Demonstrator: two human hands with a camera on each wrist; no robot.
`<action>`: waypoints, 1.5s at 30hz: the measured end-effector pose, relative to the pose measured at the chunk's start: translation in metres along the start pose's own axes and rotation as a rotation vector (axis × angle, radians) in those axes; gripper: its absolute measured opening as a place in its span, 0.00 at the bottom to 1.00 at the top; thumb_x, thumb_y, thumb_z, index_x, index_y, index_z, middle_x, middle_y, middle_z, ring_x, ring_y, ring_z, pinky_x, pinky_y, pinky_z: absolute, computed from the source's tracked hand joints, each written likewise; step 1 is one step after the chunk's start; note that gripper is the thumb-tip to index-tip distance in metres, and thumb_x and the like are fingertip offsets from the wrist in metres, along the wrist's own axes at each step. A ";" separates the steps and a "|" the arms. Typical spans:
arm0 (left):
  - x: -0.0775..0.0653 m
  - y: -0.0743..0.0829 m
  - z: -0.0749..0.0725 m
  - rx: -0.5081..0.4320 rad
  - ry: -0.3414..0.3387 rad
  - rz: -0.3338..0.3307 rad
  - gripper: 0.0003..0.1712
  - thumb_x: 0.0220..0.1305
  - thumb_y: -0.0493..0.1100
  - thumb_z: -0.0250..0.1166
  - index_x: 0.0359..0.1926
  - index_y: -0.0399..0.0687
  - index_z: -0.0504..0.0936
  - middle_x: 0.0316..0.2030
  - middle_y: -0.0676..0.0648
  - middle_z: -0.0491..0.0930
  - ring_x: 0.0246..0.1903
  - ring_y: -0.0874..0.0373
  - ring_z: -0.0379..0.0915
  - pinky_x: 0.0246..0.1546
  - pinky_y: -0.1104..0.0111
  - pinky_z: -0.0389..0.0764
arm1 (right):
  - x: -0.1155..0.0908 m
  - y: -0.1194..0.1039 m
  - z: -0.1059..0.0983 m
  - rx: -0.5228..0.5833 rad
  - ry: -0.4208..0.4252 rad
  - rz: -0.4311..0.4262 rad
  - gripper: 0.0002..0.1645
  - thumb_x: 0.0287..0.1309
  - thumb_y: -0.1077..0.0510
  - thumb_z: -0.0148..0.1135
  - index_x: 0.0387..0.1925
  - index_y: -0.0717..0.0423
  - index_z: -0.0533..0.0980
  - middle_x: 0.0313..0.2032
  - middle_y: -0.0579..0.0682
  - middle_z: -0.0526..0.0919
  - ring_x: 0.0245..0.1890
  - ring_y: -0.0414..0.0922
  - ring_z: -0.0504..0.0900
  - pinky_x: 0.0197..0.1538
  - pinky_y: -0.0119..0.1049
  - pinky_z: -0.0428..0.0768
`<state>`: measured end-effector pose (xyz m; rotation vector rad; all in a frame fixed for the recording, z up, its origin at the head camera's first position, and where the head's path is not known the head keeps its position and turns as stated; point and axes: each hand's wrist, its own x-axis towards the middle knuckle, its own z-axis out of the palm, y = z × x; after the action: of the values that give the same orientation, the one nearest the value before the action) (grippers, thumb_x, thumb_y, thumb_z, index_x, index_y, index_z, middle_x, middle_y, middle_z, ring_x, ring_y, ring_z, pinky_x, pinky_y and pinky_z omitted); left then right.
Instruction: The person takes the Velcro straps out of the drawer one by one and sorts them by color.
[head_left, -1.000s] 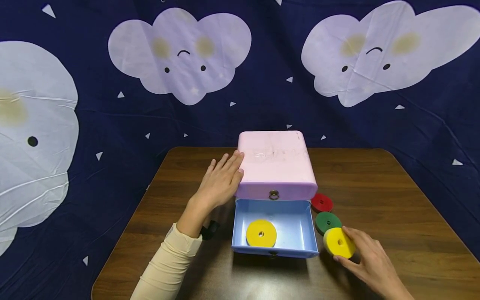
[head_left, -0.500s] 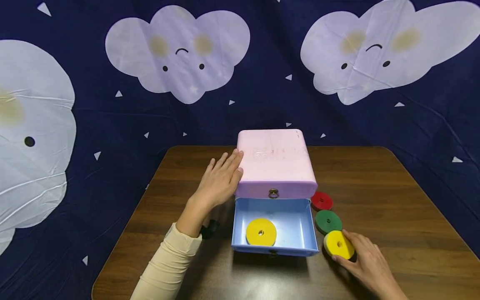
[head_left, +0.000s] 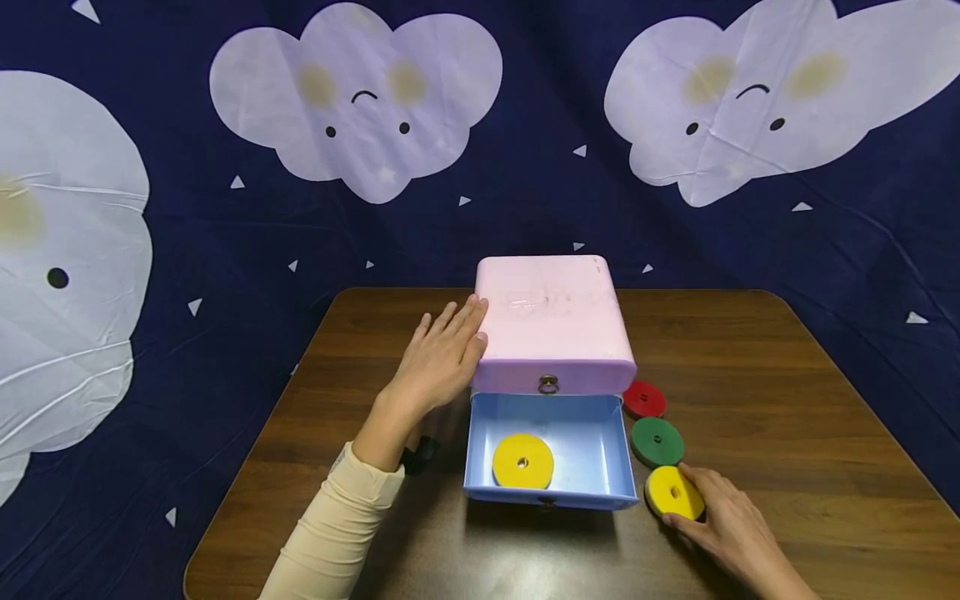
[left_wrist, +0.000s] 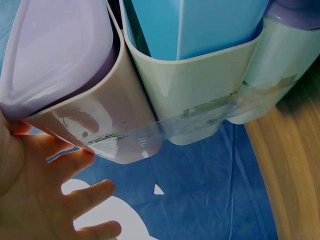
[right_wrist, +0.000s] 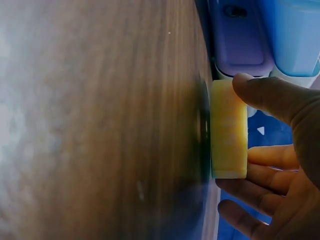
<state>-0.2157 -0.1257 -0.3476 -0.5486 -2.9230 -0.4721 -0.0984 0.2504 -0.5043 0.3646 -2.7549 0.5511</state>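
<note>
My left hand [head_left: 438, 362] lies with straight fingers against the left edge of a small drawer unit's pink top [head_left: 551, 304]. Below that top, the blue drawer [head_left: 588, 454] is pulled out, and a yellow disc [head_left: 522, 461] with a centre hole lies inside it. To the right of the drawer, my right hand [head_left: 731, 521] pinches a second yellow disc [head_left: 674, 492] between thumb and fingers, low over the table. In the right wrist view this yellow disc [right_wrist: 229, 130] is seen edge-on, very near the tabletop; I cannot tell if it touches.
A green disc [head_left: 657, 442] and a red disc [head_left: 644, 400] lie in a row beside the unit's right side. The wooden table [head_left: 787, 400] reaches back to a dark blue cloth [head_left: 525, 167] printed with clouds. A purple drawer [right_wrist: 240, 40] shows in the right wrist view.
My right hand has lowered the yellow disc toward the table, slightly nearer me, and apart from the green disc it overlapped in view. My left hand keeps its place on the unit.
</note>
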 end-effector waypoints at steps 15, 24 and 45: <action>0.001 -0.001 0.000 0.004 -0.001 0.000 0.31 0.73 0.59 0.29 0.74 0.64 0.43 0.75 0.57 0.43 0.75 0.52 0.39 0.73 0.48 0.38 | 0.001 0.002 0.002 0.003 -0.054 0.020 0.40 0.36 0.52 0.77 0.52 0.66 0.73 0.46 0.63 0.80 0.43 0.57 0.80 0.43 0.58 0.77; 0.001 0.000 0.000 0.001 -0.001 -0.001 0.31 0.73 0.58 0.29 0.74 0.64 0.43 0.75 0.57 0.44 0.75 0.52 0.39 0.73 0.48 0.38 | 0.003 0.001 -0.001 -0.001 -0.149 0.072 0.43 0.38 0.48 0.76 0.54 0.67 0.71 0.48 0.65 0.79 0.44 0.59 0.79 0.45 0.59 0.77; 0.000 0.000 -0.001 -0.001 0.001 0.002 0.31 0.73 0.58 0.30 0.74 0.64 0.43 0.75 0.57 0.43 0.75 0.51 0.39 0.73 0.48 0.38 | 0.014 -0.020 -0.042 -0.008 -0.086 0.007 0.43 0.38 0.47 0.76 0.56 0.63 0.71 0.50 0.63 0.79 0.48 0.63 0.77 0.45 0.63 0.73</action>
<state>-0.2156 -0.1255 -0.3469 -0.5516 -2.9211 -0.4730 -0.0952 0.2466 -0.4560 0.3849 -2.8407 0.5381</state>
